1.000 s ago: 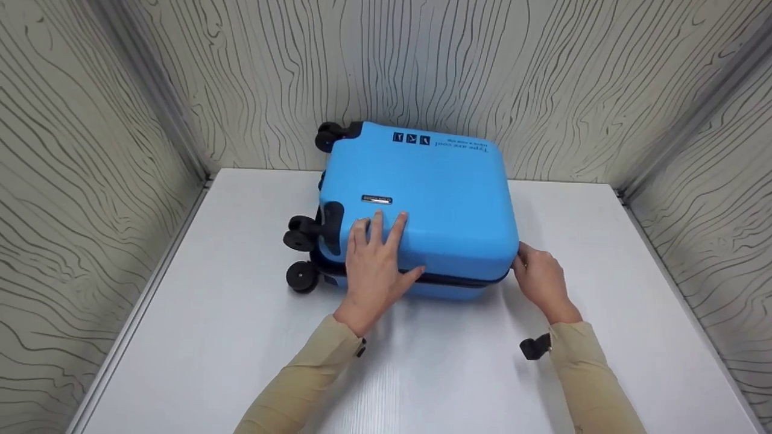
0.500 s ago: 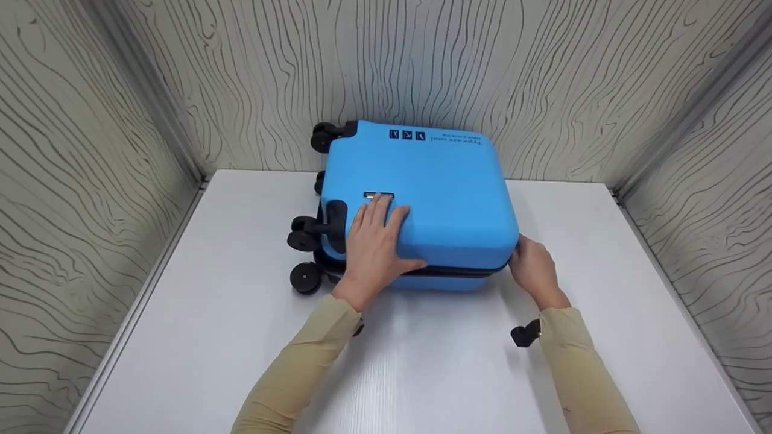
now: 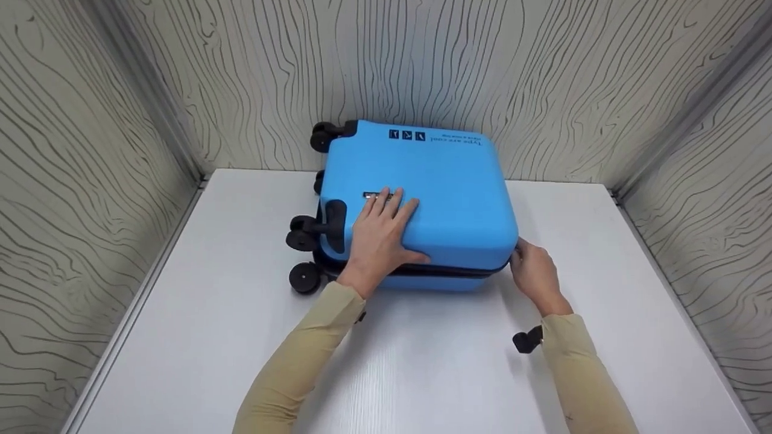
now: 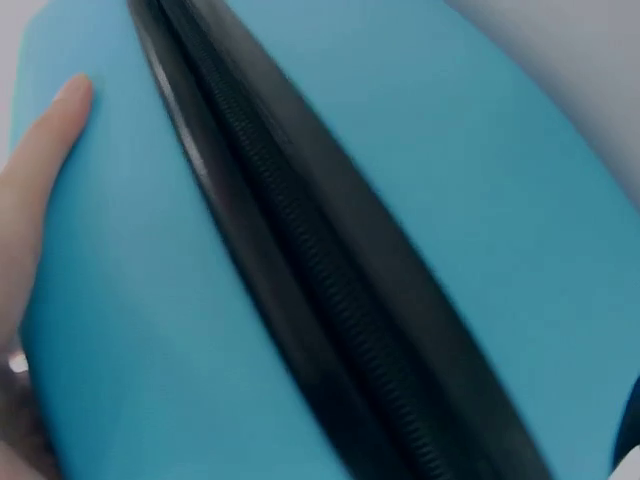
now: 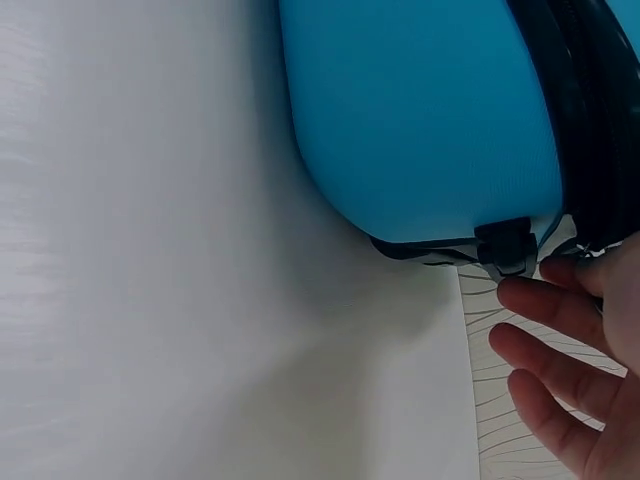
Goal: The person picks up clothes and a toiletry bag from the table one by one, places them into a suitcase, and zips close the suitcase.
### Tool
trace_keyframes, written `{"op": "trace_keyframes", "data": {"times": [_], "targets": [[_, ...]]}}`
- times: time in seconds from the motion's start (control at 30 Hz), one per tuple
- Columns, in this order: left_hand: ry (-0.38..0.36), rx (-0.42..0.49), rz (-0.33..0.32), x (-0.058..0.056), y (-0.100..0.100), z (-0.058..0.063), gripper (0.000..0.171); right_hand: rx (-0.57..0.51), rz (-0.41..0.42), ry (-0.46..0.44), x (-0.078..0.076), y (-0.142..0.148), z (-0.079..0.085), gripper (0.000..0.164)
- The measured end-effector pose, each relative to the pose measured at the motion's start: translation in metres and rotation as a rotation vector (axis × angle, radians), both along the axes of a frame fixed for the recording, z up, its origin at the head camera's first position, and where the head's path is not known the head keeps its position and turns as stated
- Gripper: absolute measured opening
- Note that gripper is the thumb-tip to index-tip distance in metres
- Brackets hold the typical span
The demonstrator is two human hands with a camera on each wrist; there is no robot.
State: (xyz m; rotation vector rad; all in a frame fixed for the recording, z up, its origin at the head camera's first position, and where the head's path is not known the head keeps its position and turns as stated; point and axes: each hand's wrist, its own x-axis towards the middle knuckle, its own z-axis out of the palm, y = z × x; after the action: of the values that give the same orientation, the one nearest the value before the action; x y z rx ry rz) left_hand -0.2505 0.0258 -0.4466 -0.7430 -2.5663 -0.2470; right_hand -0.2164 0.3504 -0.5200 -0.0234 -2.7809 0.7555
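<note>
A light-blue hard-shell suitcase lies flat on the white table, its black wheels pointing left. My left hand rests on top with straight fingers, partly over the small nameplate; its thumb lies against the side shell in the left wrist view. A black zipper runs round the side between the two shells. At the near right corner, my right hand pinches the zipper pull between thumb and index finger, the pull mostly hidden. Its other fingers are spread loosely beside a black fitting.
The suitcase stands close to the patterned back wall. Similar panels rise to the left and right. White tabletop extends in front of and beside the suitcase. A black wrist camera sticks out from the right sleeve.
My left hand has slid slightly up and right over the lid, its fingertips now overlapping the nameplate. The right hand stays at the near right corner with only a small shift.
</note>
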Motion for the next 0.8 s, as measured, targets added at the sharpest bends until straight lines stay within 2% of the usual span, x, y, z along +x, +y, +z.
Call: {"op": "trace_keyframes", "data": {"times": [0.17, 0.43, 0.8], "targets": [[0.041, 0.053, -0.025, -0.001, -0.001, -0.002, 0.108, 0.002, 0.019, 0.041, 0.009, 0.004, 0.000, 0.019], [0.079, 0.090, -0.030, -0.004, -0.005, -0.001, 0.105, 0.003, 0.075, 0.076, 0.031, 0.003, -0.002, 0.018], [0.046, 0.113, -0.027, -0.004, -0.004, 0.001, 0.104, -0.033, 0.107, 0.031, 0.054, -0.002, 0.002, 0.019]]}}
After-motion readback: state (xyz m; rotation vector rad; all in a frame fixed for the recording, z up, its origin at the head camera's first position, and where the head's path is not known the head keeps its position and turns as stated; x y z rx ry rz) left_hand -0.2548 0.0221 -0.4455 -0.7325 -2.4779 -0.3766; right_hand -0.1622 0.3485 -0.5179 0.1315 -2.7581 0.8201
